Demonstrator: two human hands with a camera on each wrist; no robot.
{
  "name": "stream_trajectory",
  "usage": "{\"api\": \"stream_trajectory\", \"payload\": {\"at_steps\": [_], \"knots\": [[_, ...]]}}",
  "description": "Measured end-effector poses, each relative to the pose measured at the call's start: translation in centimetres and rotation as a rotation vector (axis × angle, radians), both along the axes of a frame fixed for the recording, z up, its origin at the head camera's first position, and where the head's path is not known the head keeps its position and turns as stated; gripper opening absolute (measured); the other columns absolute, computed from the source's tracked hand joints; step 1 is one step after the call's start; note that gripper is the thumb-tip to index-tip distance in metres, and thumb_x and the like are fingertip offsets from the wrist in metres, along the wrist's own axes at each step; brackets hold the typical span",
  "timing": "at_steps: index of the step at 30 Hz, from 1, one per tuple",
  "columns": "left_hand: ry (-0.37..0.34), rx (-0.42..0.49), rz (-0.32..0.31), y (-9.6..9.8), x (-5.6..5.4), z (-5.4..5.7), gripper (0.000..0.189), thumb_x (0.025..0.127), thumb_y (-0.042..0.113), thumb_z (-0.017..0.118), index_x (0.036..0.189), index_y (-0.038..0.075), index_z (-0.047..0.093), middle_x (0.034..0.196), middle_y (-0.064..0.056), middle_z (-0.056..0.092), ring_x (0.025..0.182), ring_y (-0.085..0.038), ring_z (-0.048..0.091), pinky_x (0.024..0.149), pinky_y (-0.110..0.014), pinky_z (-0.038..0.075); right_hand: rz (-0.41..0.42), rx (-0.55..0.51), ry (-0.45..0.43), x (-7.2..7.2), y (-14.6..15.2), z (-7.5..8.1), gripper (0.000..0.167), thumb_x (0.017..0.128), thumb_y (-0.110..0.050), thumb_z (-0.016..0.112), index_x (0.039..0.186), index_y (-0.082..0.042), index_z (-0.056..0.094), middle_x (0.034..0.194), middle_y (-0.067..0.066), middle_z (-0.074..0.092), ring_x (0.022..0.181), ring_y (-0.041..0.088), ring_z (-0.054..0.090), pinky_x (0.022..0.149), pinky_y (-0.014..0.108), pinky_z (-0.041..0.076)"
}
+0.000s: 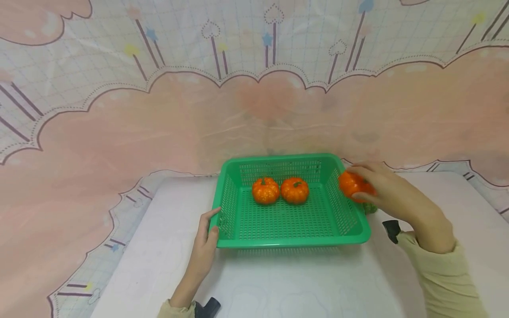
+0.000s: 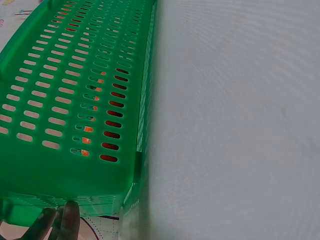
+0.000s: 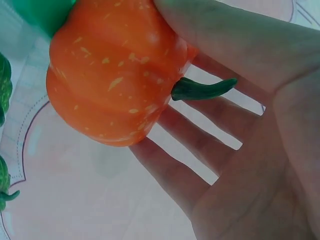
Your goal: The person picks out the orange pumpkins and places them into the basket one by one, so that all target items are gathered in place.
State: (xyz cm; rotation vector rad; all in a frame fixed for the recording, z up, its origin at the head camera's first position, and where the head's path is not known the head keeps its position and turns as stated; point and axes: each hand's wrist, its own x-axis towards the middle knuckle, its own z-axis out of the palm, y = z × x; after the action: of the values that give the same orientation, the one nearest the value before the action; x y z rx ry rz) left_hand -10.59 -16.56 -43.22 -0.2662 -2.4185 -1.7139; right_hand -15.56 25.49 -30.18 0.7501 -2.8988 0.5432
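My right hand [image 1: 375, 187] grips an orange toy pumpkin [image 1: 350, 183] over the right rim of a green plastic basket [image 1: 292, 242]. In the right wrist view the pumpkin's yellow flecks and curved dark green stem [image 3: 205, 89] show, with thumb and fingers spread around its sides. Two more orange pumpkins, a left one [image 1: 265, 191] and a right one [image 1: 294, 191], sit side by side inside the basket toward its back. At the basket's left side, my left hand [image 1: 204, 247] holds the rim near the front corner; in the left wrist view its fingers [image 2: 71, 220] lie against the slotted wall.
A green mottled vegetable [image 1: 370, 208] lies just outside the basket's right side, partly covered by my right hand. Green mottled pieces [image 3: 4, 182] also show at the right wrist view's left edge. The white tabletop [image 1: 286, 282] meets a patterned cloth backdrop [image 1: 270, 115] behind.
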Motion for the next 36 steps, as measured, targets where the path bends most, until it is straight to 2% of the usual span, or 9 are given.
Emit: {"api": "stream_trajectory", "payload": {"at_steps": [11, 20, 29, 36], "knots": [[-0.002, -0.001, -0.001, 0.0, 0.0, 0.0, 0.043, 0.108, 0.014, 0.03, 0.15, 0.012, 0.031, 0.163, -0.017, 0.019, 0.151, -0.037, 0.016, 0.119, -0.048, 0.022, 0.039, -0.004, 0.011, -0.5, -1.5, -0.1, 0.054, 0.089, -0.018, 0.075, 0.137, -0.003, 0.055, 0.147, 0.021, 0.045, 0.135, 0.045, 0.04, 0.105, 0.064, 0.04], [-0.005, 0.003, -0.002, 0.0, 0.0, -0.1, 0.043, 0.108, 0.014, 0.03, 0.151, 0.012, 0.031, 0.163, -0.017, 0.019, 0.151, -0.036, 0.016, 0.118, -0.048, 0.022, 0.083, -0.005, 0.043, -1.0, -2.5, -0.1, 0.052, 0.086, -0.015, 0.078, 0.132, -0.001, 0.058, 0.137, 0.018, 0.053, 0.135, 0.045, 0.041, 0.108, 0.062, 0.038], [-0.008, 0.003, 0.001, -0.2, 0.1, 0.0, 0.042, 0.108, 0.014, 0.03, 0.151, 0.012, 0.031, 0.163, -0.017, 0.018, 0.151, -0.037, 0.015, 0.119, -0.05, 0.022, 0.126, -0.002, 0.036, -1.7, -4.0, -0.7, 0.053, 0.086, -0.014, 0.078, 0.132, 0.001, 0.058, 0.133, 0.014, 0.055, 0.128, 0.037, 0.049, 0.103, 0.055, 0.047], [-0.022, 0.025, -0.006, 0.0, 0.0, 0.0, 0.043, 0.108, 0.013, 0.03, 0.151, 0.012, 0.031, 0.163, -0.018, 0.017, 0.152, -0.037, 0.013, 0.12, -0.054, 0.021, 0.154, 0.0, 0.023, -2.2, -4.5, -1.3, 0.054, 0.087, -0.014, 0.076, 0.134, 0.002, 0.056, 0.136, 0.016, 0.055, 0.126, 0.035, 0.05, 0.102, 0.053, 0.048]]}}
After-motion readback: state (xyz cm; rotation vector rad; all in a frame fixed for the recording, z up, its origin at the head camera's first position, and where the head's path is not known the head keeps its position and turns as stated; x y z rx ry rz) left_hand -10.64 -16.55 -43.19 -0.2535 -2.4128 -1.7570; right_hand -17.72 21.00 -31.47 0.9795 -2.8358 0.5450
